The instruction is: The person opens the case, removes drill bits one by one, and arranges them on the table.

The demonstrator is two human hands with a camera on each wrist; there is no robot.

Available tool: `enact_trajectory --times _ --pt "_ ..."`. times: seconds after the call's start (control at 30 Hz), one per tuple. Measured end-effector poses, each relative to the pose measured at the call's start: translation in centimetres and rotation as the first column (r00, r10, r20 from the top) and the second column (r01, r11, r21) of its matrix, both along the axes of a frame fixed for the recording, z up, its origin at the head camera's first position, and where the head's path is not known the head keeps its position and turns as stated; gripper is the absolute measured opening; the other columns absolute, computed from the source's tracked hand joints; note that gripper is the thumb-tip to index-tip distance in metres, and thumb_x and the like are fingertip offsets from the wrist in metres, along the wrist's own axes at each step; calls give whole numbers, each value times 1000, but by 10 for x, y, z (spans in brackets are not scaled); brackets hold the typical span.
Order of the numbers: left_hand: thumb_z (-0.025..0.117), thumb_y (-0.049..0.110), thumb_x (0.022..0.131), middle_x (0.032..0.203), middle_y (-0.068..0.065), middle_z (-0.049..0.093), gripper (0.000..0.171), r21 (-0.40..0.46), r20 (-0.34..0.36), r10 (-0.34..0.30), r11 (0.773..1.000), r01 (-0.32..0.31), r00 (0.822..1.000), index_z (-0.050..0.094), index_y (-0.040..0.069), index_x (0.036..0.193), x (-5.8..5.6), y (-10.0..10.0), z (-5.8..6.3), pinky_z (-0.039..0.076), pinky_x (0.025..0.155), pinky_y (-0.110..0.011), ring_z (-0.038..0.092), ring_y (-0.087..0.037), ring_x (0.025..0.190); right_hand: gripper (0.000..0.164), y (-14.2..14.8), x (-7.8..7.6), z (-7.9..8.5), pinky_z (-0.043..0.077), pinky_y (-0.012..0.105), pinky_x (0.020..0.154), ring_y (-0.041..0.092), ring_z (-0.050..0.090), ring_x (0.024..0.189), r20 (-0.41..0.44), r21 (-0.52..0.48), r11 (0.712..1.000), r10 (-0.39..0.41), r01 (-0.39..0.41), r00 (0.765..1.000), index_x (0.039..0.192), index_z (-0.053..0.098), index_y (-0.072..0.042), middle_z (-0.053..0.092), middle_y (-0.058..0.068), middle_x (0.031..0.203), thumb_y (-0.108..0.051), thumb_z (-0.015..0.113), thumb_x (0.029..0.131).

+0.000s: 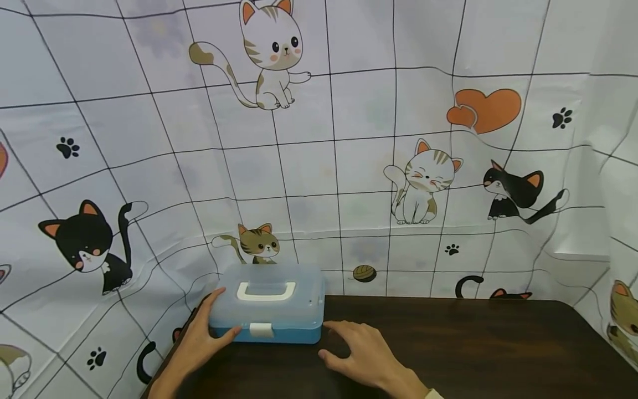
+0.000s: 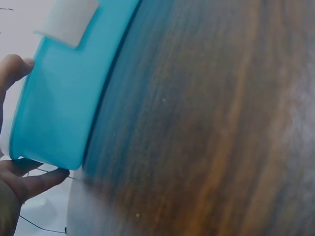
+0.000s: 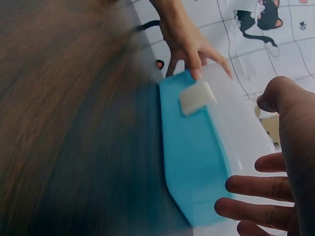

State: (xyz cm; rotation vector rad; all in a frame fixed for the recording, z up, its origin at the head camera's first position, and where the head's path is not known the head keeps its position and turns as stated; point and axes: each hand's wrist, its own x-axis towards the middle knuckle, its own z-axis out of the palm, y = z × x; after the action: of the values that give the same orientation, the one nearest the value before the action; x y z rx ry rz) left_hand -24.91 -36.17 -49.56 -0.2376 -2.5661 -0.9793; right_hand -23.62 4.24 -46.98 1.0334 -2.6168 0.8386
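Note:
A plastic storage box [image 1: 271, 324] with a light blue base, a translucent lid [image 1: 299, 282], a white handle [image 1: 266, 297] and a white front latch [image 1: 261, 330] sits at the table's back left. The lid is down. My left hand [image 1: 201, 338] holds the box's left front corner, its thumb on the front and its fingers along the left side, as the left wrist view also shows around the blue base [image 2: 59, 98]. Beside the right end, my right hand [image 1: 366, 352] has its fingers extended and spread. Fingertips [image 3: 234, 184] are close to the box; contact there is unclear.
The dark wooden table [image 1: 473, 343] extends to the right of the box. Behind and to the sides hangs a white gridded cloth [image 1: 359, 183] printed with cats, paw prints and hearts. The box stands close to this cloth.

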Motion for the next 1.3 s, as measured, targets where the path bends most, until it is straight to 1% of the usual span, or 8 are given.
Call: enact_trajectory --times 0.23,0.33,0.47,0.7,0.93,1.03,1.2,1.3 --pt "82 48 86 160 -17 30 95 1 -4 -28 1000 28 1000 27 28 161 -3 6 -3 38 98 -73 37 -48 138 51 -22 -4 -6 56 31 70 2 64 85 150 -52 995 97 -90 984 134 67 -15 70 -9 109 -52 59 101" --pt "82 49 85 161 -16 30 96 1 -5 -29 1000 29 1000 27 28 161 -5 6 -3 37 99 -73 36 -47 139 49 -34 -7 -9 53 26 65 -3 60 77 225 -98 987 144 -125 964 134 67 -14 68 -14 101 -49 60 101" --pt "82 51 85 162 -16 28 98 4 1 -35 999 35 999 25 28 162 -7 5 -1 37 99 -73 35 -47 140 48 -51 -9 -14 55 27 67 -2 63 76 328 -190 972 194 -136 925 134 67 -12 68 -17 101 -46 63 101" --pt "81 50 86 162 -16 26 99 7 -5 -47 999 47 999 22 29 163 -9 3 2 38 99 -73 34 -47 140 51 -79 -14 -26 57 31 71 8 69 78 503 -347 937 218 -35 837 132 66 -4 73 -9 99 -44 63 101" --pt "81 48 86 163 -17 25 98 16 -17 -47 999 47 999 23 29 162 -9 1 4 36 99 -73 32 -47 142 43 -99 -17 -32 57 36 69 22 68 63 575 -452 888 223 79 787 117 74 -4 74 1 88 -43 61 103" --pt "81 48 87 163 -17 25 98 20 -17 -50 999 51 999 22 28 163 -8 0 4 35 100 -73 31 -47 142 46 -108 -15 -33 57 37 71 23 66 55 635 -502 851 242 154 733 111 74 -1 74 6 83 -44 62 102" --pt "80 48 87 163 -17 25 97 21 -9 -43 999 44 999 22 28 162 -4 -1 2 34 101 -73 32 -46 142 61 -127 -7 -35 46 25 46 15 62 48 754 -537 791 294 293 588 113 69 3 74 14 80 -55 62 99" --pt "81 47 87 162 -18 26 96 21 -10 -33 999 33 999 23 27 162 0 -2 1 35 101 -73 34 -47 141 65 -137 -3 -35 40 20 42 12 63 50 802 -530 769 318 357 506 114 65 3 75 15 83 -60 61 97"
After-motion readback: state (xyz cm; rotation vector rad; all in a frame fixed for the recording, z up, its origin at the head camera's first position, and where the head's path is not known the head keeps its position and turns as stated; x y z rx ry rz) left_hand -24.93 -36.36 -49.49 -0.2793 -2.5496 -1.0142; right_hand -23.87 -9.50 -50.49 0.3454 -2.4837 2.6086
